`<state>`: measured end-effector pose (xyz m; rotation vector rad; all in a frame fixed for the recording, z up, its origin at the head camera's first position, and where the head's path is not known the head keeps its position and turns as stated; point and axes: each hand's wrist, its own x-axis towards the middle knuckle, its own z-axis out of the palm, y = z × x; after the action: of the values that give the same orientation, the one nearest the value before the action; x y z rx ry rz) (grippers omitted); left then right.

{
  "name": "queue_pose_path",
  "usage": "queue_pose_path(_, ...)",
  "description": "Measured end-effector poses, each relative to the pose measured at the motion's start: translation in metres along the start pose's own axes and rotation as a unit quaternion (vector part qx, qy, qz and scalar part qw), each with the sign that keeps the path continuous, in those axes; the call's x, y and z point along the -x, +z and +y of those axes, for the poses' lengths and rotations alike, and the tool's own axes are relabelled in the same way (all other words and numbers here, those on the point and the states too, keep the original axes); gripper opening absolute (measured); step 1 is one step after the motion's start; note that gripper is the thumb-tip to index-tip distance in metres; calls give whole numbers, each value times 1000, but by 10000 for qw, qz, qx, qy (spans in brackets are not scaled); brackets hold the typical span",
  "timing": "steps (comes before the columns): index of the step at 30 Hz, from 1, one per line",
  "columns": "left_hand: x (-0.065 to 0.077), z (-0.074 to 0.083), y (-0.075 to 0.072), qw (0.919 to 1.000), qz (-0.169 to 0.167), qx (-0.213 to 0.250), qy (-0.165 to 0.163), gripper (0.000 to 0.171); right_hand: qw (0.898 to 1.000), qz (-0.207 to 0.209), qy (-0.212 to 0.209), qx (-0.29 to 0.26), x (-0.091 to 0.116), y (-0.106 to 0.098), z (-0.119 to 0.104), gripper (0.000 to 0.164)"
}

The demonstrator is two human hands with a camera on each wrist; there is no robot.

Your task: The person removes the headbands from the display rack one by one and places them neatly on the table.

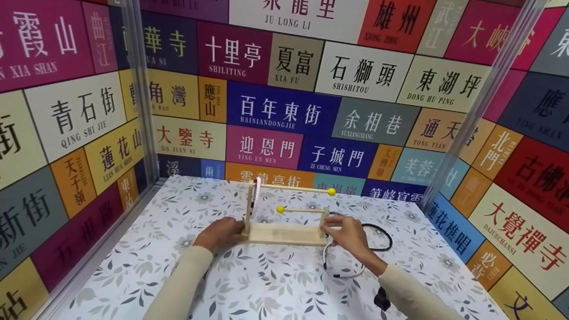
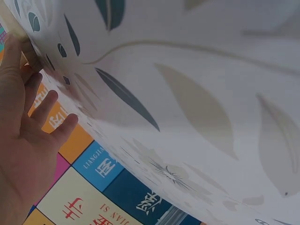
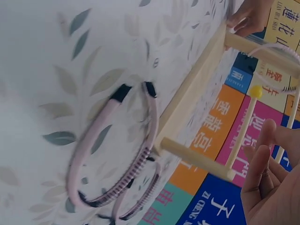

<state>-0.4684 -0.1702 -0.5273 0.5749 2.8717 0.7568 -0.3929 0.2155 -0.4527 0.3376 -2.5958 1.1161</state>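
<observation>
A pale wooden rack (image 1: pixel 284 234) stands on the table, with an upright at each end and two thin rods tipped with yellow balls (image 1: pixel 331 192). My left hand (image 1: pixel 222 233) grips its left end; in the left wrist view thumb and forefinger pinch the wood (image 2: pixel 32 56) while the other fingers spread out. A pink toothed headband (image 1: pixel 257 195) hangs on the upper rod, against the left upright. Beside the right upright is my right hand (image 1: pixel 349 233), its fingers bent loosely around nothing in the right wrist view. Pink headbands with black tips (image 3: pixel 77 164) lie near the base.
A black band (image 1: pixel 391 242) lies on the table behind my right hand. White cloth with a leaf pattern covers the table (image 1: pixel 266 284). Walls of coloured name panels (image 1: pixel 284 106) enclose it, with clear upright posts (image 1: pixel 144 89) at the corners. A small dark object (image 1: pixel 381 299) is by the right sleeve.
</observation>
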Motion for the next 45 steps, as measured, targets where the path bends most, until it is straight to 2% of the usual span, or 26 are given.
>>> queue_pose_path(4,0,0,-3,10000,40,-33,-64,33,9995,-134,-258,-144,-9,12,-13,26)
queue_pose_path(9,-2,0,-3,9999,12,-149,8,31,9983,-150,-546,-133,-18,31,-25,27)
queue_pose_path(17,-5,-1,-2,9998,-132,-173,-41,28,9962,-342,-738,-323,-28,61,-47,29)
queue_pose_path(21,-5,-1,-3,9990,-123,-417,119,31,9950,-328,-848,-411,-35,74,-62,29)
queue_pose_path(24,-4,-2,-4,9983,-116,-549,185,32,9943,-367,-850,-530,-39,84,-73,29)
queue_pose_path(29,-4,-2,-4,9975,-196,-669,120,32,9939,-398,-800,-640,-44,98,-88,28)
queue_pose_path(36,-7,-1,-4,9946,-213,-998,161,32,9949,-274,-798,-548,-50,112,-99,31)
queue_pose_path(45,-1,6,-6,9942,-92,-1056,181,35,9967,-157,-773,-172,-57,125,-106,30)
